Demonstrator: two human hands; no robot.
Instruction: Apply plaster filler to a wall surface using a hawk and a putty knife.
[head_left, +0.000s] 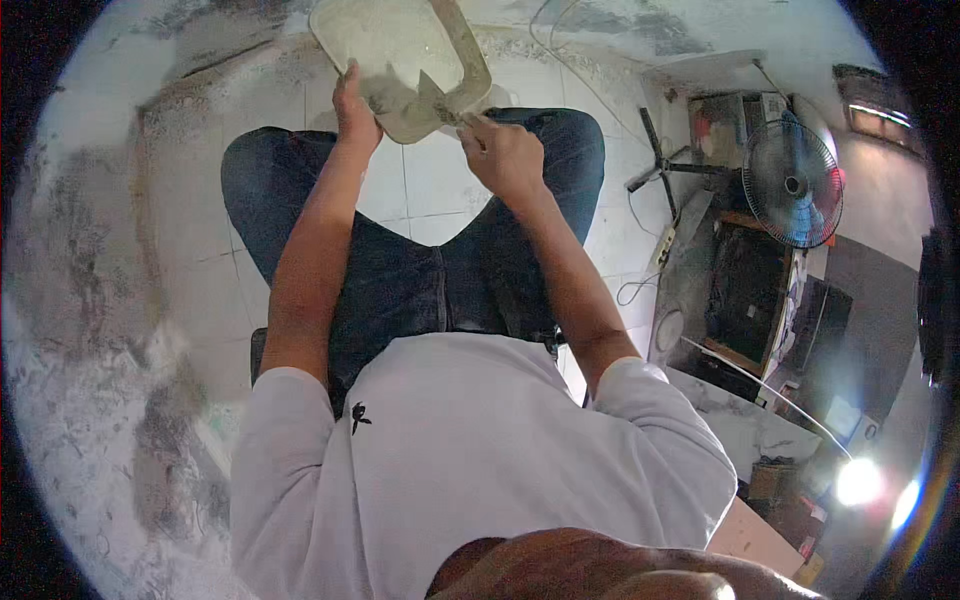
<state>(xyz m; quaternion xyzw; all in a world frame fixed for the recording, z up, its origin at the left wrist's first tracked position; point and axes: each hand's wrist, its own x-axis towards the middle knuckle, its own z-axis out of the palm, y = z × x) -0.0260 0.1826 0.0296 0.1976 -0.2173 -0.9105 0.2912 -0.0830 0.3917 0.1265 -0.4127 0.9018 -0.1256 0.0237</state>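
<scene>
A pale, rounded plastic tub (395, 45) is at the top of the view, beyond my knees, tilted so that its inside shows. Grey residue is smeared over its floor and its right wall. My left hand (357, 112) grips the tub's left edge, thumb on the inner side. At the near right corner, my right hand (503, 155) is closed around the end of a small trowel-like tool (432, 92). Its grey, pointed blade lies inside the tub against the smeared paste. The tool's handle is mostly hidden by my fingers.
White floor tiles (405, 190) lie between my spread knees. A stained wall (90, 250) runs along the left. To the right are a standing fan (795, 185), a power strip with a cable (665, 245), a dark-fronted cabinet (748, 285) and a bright lamp (858, 481).
</scene>
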